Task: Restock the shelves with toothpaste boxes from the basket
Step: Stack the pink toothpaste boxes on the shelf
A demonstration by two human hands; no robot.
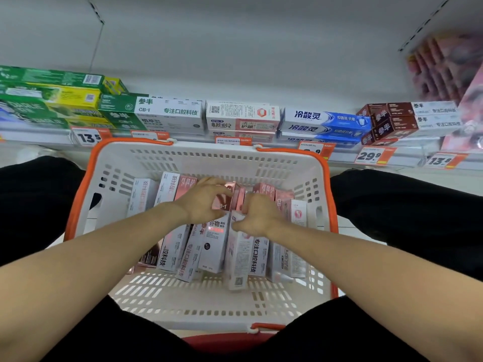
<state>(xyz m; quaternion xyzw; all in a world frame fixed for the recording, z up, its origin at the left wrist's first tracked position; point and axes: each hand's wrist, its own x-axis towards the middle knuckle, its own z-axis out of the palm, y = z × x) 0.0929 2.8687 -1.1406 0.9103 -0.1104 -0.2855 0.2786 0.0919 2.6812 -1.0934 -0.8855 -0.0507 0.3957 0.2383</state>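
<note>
A white plastic basket (188,307) with orange rim and handles sits between my knees, holding several white and pink toothpaste boxes (214,246). Both hands are down inside it. My left hand (202,198) curls its fingers round a shiny pink box marked CB-1 (226,201) near the middle. Just to the right, my right hand (257,214) grips the top end of a white and pink box (239,254) that stands on end. The low shelf (36,138) beyond the basket carries stacked toothpaste boxes (241,118).
Orange price tags (369,155) line the shelf edge. Green and yellow boxes (52,100) fill the shelf's left, blue ones (325,124) and dark red ones (392,121) the right. Pink packages (449,66) stand at the far right. My dark trouser legs flank the basket.
</note>
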